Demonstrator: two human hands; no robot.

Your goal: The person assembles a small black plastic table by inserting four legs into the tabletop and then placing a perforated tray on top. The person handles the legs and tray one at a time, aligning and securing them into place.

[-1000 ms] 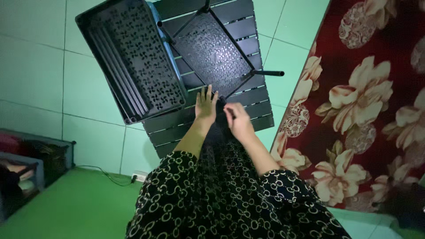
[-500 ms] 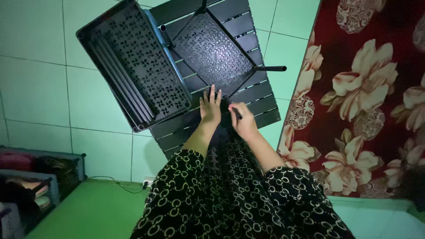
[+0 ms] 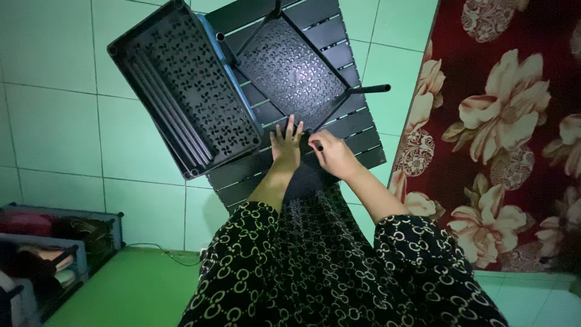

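Black plastic: a slatted panel (image 3: 354, 130) lies on the pale green floor tiles (image 3: 54, 133), its far edge cut off by the top of the frame.
Perforated shelf on the slats: a dark panel (image 3: 289, 75) with a pattern of small holes rests on the slatted panel, framed by thin black rods; one rod (image 3: 368, 89) sticks out to my right.
Second shelf: a longer perforated tray (image 3: 181, 91) lies tilted, to my left of the first, with several loose rods (image 3: 163, 115) lying along its length.
My left hand (image 3: 284, 147): flat, fingers spread, pressed on the slats just below the corner of the framed shelf.
My right hand (image 3: 333, 156): fingers curled, thumb and forefinger pinching a small dark piece (image 3: 317, 146) at the slats; I cannot make out what the piece is, it is too small and dark.
Between my hands: a dark gap where my patterned black garment (image 3: 315, 260) covers the near edge of the slatted panel, so that edge is hidden.
Right side: a red floral carpet (image 3: 502, 127), cut off by the frame.
Lower left: a low rack (image 3: 57, 242) holding dim, blurred things I cannot identify, with a thin cable (image 3: 163, 254) beside it.
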